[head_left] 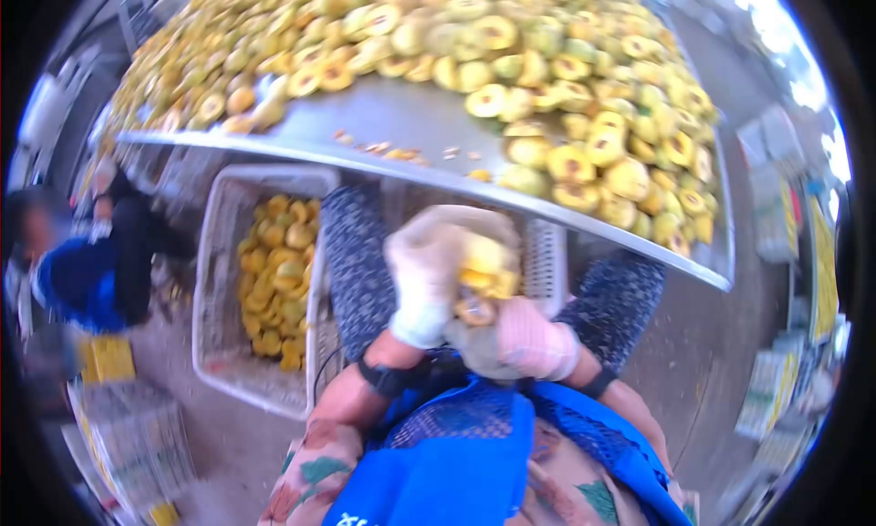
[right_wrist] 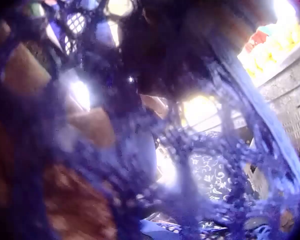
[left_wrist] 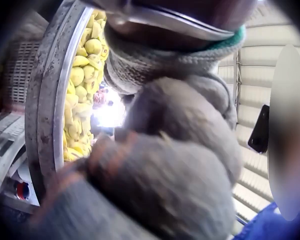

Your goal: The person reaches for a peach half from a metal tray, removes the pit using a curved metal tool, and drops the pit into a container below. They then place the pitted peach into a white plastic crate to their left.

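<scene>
Both hands meet above the lap in knit gloves, blurred in the head view. My left hand (head_left: 424, 261) curls round yellow peach pieces (head_left: 488, 269), its fingers reaching over their far side. Just below, a peach half with a brown hollow (head_left: 476, 309) lies at the fingers of my right hand (head_left: 525, 339), which grips it from the near side. In the left wrist view, grey gloved fingers (left_wrist: 175, 185) fill the middle and hide the fruit. Blue mesh (right_wrist: 190, 145) covers most of the right wrist view, hiding the right hand.
A metal table (head_left: 383, 115) in front bears a big heap of peach halves (head_left: 511, 33), with pits (head_left: 392, 150) near its edge. A white crate (head_left: 205, 325) of peach halves stands left of the legs. Another person (head_left: 82, 270) sits farther left. Stacked boxes (head_left: 771, 389) stand right.
</scene>
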`<action>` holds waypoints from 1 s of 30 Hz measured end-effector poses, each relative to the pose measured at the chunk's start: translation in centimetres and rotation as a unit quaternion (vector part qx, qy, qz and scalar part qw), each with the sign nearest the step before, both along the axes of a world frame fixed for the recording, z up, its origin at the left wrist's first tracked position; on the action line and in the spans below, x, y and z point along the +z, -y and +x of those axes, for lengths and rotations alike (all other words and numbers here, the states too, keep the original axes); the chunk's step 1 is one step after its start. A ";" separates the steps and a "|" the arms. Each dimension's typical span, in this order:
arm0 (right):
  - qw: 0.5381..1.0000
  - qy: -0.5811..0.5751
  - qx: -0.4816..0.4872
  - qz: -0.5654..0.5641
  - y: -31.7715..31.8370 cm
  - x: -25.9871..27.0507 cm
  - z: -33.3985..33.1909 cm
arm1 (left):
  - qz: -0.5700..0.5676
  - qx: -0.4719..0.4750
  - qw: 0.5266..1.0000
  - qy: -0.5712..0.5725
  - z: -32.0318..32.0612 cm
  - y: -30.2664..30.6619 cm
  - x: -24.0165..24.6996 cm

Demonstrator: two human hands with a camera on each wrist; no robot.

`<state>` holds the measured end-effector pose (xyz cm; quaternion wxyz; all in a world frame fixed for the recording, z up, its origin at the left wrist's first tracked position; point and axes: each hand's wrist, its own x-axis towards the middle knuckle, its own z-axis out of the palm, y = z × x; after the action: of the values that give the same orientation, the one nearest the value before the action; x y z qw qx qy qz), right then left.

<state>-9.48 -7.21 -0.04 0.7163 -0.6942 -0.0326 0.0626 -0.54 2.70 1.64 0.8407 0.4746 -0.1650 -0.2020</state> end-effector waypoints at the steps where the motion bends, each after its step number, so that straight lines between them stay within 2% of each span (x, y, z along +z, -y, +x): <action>1: 0.960 0.185 -0.046 -0.204 -0.8 0.0 0.4 | -0.030 -0.005 0.999 -0.021 0.6 0.0 -0.6; 2: 0.989 -0.009 -0.054 -0.137 -1.2 2.0 0.8 | -0.123 -0.011 0.982 -0.144 1.1 0.0 -0.5; 3: 0.976 -0.202 -0.058 -0.052 -1.3 4.0 0.8 | -0.203 -0.014 0.941 -0.270 1.6 -0.3 -0.5; 4: 0.984 -0.121 -0.079 -0.103 -0.9 2.6 0.7 | -0.132 0.076 0.964 -0.216 2.2 -1.4 -0.7; 5: 0.966 -0.256 -0.039 0.008 0.8 4.4 1.3 | -0.062 0.168 0.972 -0.152 3.1 -3.2 -1.0; 6: 0.957 0.006 -0.001 -0.292 2.3 -0.5 1.4 | 0.019 0.223 0.969 -0.100 4.2 -5.8 -1.6; 7: 0.794 0.261 0.036 -0.548 3.6 -6.4 1.5 | 0.099 0.279 0.954 -0.047 5.3 -8.9 -2.5; 8: 0.838 0.041 0.008 -0.544 4.6 -7.7 1.2 | 0.301 0.310 0.902 0.026 7.2 -12.3 -4.2; 9: 0.841 -0.182 -0.018 -0.509 5.2 -8.7 0.9 | 0.489 0.325 0.803 0.098 8.5 -14.6 -5.3; 10: 0.873 -0.244 -0.013 -0.423 5.7 -7.7 1.2 | 0.614 0.322 0.698 0.178 8.3 -14.8 -5.0; 11: 0.879 -0.220 -0.029 -0.422 5.5 -7.1 1.3 | 0.716 0.317 0.570 0.250 8.5 -14.5 -4.5; 12: 0.887 -0.195 -0.019 -0.418 5.4 -5.6 1.9 | 0.539 0.286 0.779 0.148 8.3 -12.2 -3.4; 13: 0.894 -0.170 -0.007 -0.414 5.6 -3.9 2.4 | 0.522 0.291 0.784 0.170 9.0 -10.2 -3.7; 14: 0.879 -0.018 -0.007 -0.477 6.4 -2.7 2.7 | 0.490 0.217 0.831 0.149 9.1 -7.6 -2.5; 15: 0.839 0.133 -0.007 -0.527 7.2 -2.3 3.0 | 0.513 0.176 0.820 0.184 9.3 -4.5 -1.0; 16: 0.746 0.261 -0.092 -0.606 8.4 -3.6 4.1 | 0.539 0.156 0.785 0.264 10.7 -2.2 -1.0; 17: 0.702 0.215 -0.083 -0.674 10.0 -1.0 4.5 | 0.534 0.135 0.783 0.289 12.3 0.6 -1.1; 18: 0.705 0.204 -0.118 -0.669 11.3 -1.1 4.9 | 0.497 0.101 0.816 0.277 13.8 3.6 -1.2; 19: 0.706 0.195 -0.152 -0.664 12.2 -1.2 5.3 | 0.518 0.077 0.764 0.378 15.4 6.4 -1.3; 20: 0.759 0.144 -0.169 -0.612 12.4 -0.3 5.1 | 0.498 0.063 0.714 0.487 17.4 8.5 -2.5; 21: 0.757 0.145 -0.170 -0.614 12.4 -0.8 5.0 | 0.487 0.012 0.696 0.528 18.2 10.8 -2.3; 22: 0.780 0.149 -0.186 -0.579 12.1 -1.7 4.7 | 0.475 -0.040 0.674 0.565 18.4 12.9 -2.2; 23: 0.802 0.151 -0.202 -0.542 11.8 -2.8 4.2 | 0.475 -0.042 0.674 0.564 18.5 14.1 -2.5; 24: 0.770 0.176 -0.139 -0.597 11.6 -3.5 3.8 | 0.511 -0.106 0.602 0.605 18.4 15.1 -3.0; 25: 0.773 0.174 -0.139 -0.594 11.3 -3.7 3.4 | 0.540 -0.171 0.521 0.638 18.5 15.7 -3.5; 26: 0.803 0.168 -0.119 -0.559 10.6 -3.3 3.0 | 0.532 -0.166 0.474 0.682 18.6 16.1 -3.2; 27: 0.832 0.160 -0.101 -0.521 9.8 -3.1 2.7 | 0.533 -0.174 0.472 0.681 18.2 15.9 -2.9; 29: 0.848 0.122 -0.076 -0.510 8.9 -3.3 2.0 | 0.596 -0.227 0.504 0.583 17.1 15.1 -1.6; 30: 0.855 0.111 -0.067 -0.502 8.7 -3.2 1.6 | 0.580 -0.180 0.529 0.593 17.3 13.7 -2.1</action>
<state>-7.83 -15.90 -3.21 0.2644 -0.9624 -0.0295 -0.0550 16.73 -11.02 -0.49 0.0351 0.8285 -0.5541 -0.0728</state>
